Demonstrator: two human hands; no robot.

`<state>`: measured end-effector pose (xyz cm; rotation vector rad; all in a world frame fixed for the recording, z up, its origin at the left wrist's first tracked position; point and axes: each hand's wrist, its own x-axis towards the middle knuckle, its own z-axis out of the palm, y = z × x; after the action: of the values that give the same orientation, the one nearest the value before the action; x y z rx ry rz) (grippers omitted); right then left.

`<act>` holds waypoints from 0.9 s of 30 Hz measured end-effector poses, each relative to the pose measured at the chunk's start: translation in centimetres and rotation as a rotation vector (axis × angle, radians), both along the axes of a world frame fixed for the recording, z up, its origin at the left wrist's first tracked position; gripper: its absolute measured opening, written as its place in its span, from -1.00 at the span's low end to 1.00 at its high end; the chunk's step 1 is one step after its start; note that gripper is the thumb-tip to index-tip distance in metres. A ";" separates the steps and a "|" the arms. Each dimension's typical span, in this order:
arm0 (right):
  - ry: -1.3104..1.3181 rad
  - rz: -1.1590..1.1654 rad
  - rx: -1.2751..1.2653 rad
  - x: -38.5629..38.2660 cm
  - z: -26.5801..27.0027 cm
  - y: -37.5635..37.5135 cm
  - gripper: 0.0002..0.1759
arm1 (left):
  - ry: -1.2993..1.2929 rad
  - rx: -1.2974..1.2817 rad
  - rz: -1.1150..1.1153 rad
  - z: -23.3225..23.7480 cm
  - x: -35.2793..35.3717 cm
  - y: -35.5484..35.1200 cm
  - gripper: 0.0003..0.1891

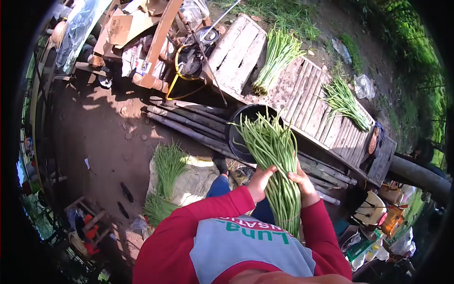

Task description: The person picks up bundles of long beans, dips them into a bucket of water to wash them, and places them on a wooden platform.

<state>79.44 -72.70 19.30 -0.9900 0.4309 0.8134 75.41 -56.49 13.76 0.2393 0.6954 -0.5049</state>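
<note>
A thick bundle of long green beans (pixel 279 156) is held in front of my chest, with a tie around its lower end. My left hand (pixel 261 182) grips its left side, and my right hand (pixel 303 183) wraps its right side, both thumbs lying over the beans. Just beyond the bundle stands a black bucket (pixel 235 142), partly hidden by the beans. Past that, on a wooden slatted bench (pixel 302 94), lie a large bean bundle (pixel 276 59) and a smaller pile of beans (pixel 347 102).
Bamboo poles (pixel 189 124) lie on the ground below the bench. More bean bundles (pixel 169 165) rest on a pale sack (pixel 196 182) at my left. A wooden frame (pixel 158 42) with cardboard stands far left. Jugs (pixel 371 208) and a sprayer-like container sit at right.
</note>
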 end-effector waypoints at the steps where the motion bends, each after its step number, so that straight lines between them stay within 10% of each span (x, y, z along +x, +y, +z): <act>1: 0.009 -0.046 0.016 0.5 -2.0 1.7 0.12 | -0.012 0.116 0.021 -1.0 0.6 0.3 -0.47; 9: 0.323 0.093 -0.172 5.0 -18.1 4.4 -0.46 | 0.183 0.401 0.083 -17.2 4.4 0.8 -0.01; 15: 0.765 0.359 -0.220 11.9 -32.5 4.4 -0.61 | 0.390 0.783 -0.136 -32.5 8.7 -0.3 -0.25; 21: 0.531 0.461 -0.557 8.5 -46.4 6.2 -0.58 | 0.645 0.816 -0.321 -41.4 7.8 0.6 -0.27; 27: 0.755 0.385 -0.234 10.5 -40.5 4.5 -0.61 | 0.568 0.494 -0.116 -39.7 7.1 0.2 -0.28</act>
<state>89.91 -68.22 -21.25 -0.9687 1.0172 1.5187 82.48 -56.32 -25.90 0.6148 1.3675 -0.5091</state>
